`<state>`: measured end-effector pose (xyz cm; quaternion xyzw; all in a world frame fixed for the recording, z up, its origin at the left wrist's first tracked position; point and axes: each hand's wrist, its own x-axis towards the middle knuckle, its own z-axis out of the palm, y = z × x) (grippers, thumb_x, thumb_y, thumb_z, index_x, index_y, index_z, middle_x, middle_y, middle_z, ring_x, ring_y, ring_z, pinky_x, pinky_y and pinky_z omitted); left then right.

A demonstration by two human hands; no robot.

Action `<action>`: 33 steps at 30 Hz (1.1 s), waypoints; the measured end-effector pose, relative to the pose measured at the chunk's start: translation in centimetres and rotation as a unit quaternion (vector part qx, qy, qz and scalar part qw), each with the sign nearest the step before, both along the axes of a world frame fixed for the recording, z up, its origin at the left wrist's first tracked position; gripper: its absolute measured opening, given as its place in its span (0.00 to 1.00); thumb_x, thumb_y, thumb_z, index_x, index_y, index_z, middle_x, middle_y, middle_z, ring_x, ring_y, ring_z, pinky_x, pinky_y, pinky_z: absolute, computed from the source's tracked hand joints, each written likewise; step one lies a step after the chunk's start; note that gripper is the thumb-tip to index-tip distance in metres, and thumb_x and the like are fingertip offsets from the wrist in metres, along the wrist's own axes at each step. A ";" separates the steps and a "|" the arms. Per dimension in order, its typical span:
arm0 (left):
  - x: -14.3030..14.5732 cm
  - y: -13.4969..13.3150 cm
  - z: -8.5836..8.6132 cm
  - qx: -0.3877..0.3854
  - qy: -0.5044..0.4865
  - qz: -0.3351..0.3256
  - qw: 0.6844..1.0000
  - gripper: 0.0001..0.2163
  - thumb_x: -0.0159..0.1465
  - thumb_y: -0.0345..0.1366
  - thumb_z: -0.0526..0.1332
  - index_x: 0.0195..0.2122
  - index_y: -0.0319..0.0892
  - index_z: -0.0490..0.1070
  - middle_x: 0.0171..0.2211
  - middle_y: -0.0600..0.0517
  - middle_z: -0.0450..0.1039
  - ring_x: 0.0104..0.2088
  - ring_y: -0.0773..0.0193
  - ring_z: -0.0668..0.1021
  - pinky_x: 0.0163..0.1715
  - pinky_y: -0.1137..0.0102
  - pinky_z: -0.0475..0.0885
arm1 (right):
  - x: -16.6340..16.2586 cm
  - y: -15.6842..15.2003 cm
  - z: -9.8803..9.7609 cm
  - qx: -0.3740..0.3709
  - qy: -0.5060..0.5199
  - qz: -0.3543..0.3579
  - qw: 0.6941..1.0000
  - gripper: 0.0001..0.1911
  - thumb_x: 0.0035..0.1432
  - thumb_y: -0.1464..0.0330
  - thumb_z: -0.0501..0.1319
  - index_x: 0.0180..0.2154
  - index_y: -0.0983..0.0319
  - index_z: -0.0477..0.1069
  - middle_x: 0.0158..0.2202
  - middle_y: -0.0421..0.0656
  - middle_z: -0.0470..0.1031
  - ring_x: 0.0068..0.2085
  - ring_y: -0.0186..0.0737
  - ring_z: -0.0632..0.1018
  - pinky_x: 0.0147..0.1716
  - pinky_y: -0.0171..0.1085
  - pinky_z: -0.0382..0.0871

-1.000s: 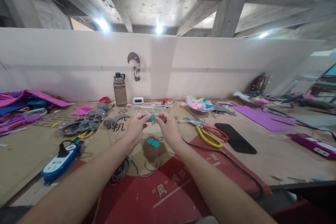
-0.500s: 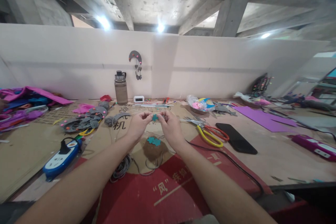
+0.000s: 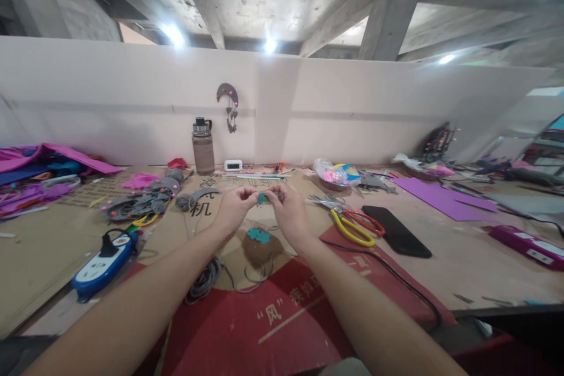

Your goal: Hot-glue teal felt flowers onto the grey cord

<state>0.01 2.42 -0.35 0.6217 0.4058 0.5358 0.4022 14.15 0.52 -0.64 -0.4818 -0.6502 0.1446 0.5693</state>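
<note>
A small teal felt piece (image 3: 261, 198) is pinched between my two hands above the cardboard. My left hand (image 3: 237, 207) grips its left side with thumb and forefinger, and my right hand (image 3: 287, 211) holds its right side the same way. Below them, more teal felt cutouts (image 3: 258, 236) lie on the cardboard in the shadow of my hands. A coil of grey cord (image 3: 205, 282) rests beside my left forearm, its loose end curling toward the cutouts. Scissors (image 3: 352, 226) with yellow and red handles lie open to the right of my right hand.
A black phone (image 3: 396, 231) lies beyond the scissors, near a dark cable. On the left are a blue power strip (image 3: 104, 265) and grey felt pieces (image 3: 147, 202). A water bottle (image 3: 203, 150), a small clock (image 3: 233, 165) and a bowl (image 3: 337, 183) stand toward the wall.
The teal piece has turned slightly and sits more hidden between my fingertips. Both hands stay almost where they were, and the view has shifted very slightly.
</note>
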 end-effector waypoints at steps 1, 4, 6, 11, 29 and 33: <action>0.0 -0.1 0.1 0.001 0.006 0.001 1.000 0.09 0.51 0.41 0.62 0.26 0.40 0.71 0.22 0.56 0.67 0.24 0.69 0.67 0.27 0.73 0.62 | 0.0 0.0 0.0 0.001 0.005 0.004 1.000 0.07 0.55 0.63 0.57 0.31 0.58 0.71 0.31 0.43 0.72 0.37 0.42 0.70 0.37 0.39 0.60; 0.0 -0.3 0.4 0.008 0.022 0.003 1.000 0.08 0.51 0.40 0.62 0.25 0.40 0.71 0.22 0.55 0.67 0.24 0.68 0.67 0.27 0.72 0.62 | 0.1 0.1 0.0 -0.005 0.006 0.008 1.000 0.07 0.55 0.63 0.57 0.30 0.58 0.72 0.31 0.43 0.72 0.37 0.43 0.70 0.37 0.39 0.61; -0.1 -0.4 0.6 0.011 0.028 -0.004 1.000 0.08 0.51 0.40 0.61 0.25 0.40 0.71 0.22 0.55 0.68 0.24 0.68 0.67 0.28 0.72 0.62 | 0.2 0.2 0.0 -0.015 -0.002 0.007 1.000 0.08 0.54 0.62 0.57 0.31 0.58 0.72 0.31 0.43 0.73 0.36 0.43 0.71 0.37 0.39 0.61; -0.3 -0.2 0.6 0.011 0.040 -0.036 0.998 0.10 0.51 0.42 0.61 0.26 0.40 0.70 0.22 0.55 0.68 0.25 0.68 0.67 0.27 0.72 0.61 | 0.4 0.2 0.2 -0.028 0.016 0.045 0.998 0.10 0.54 0.62 0.57 0.32 0.59 0.73 0.31 0.43 0.75 0.33 0.40 0.72 0.34 0.38 0.62; -1.3 0.7 0.8 0.002 0.058 -0.099 0.993 0.10 0.51 0.42 0.63 0.26 0.40 0.72 0.22 0.54 0.69 0.24 0.68 0.67 0.27 0.72 0.62 | 0.4 0.1 0.6 -0.106 0.068 0.142 0.982 0.10 0.51 0.61 0.57 0.28 0.61 0.67 0.22 0.37 0.65 0.23 0.32 0.63 0.23 0.32 0.54; -1.5 1.0 0.7 -0.013 0.046 -0.105 0.993 0.09 0.51 0.41 0.64 0.27 0.40 0.75 0.23 0.54 0.71 0.23 0.69 0.67 0.26 0.72 0.62 | 0.5 0.2 0.5 -0.106 0.064 0.138 0.983 0.09 0.51 0.61 0.56 0.27 0.60 0.66 0.22 0.36 0.65 0.23 0.32 0.63 0.22 0.32 0.54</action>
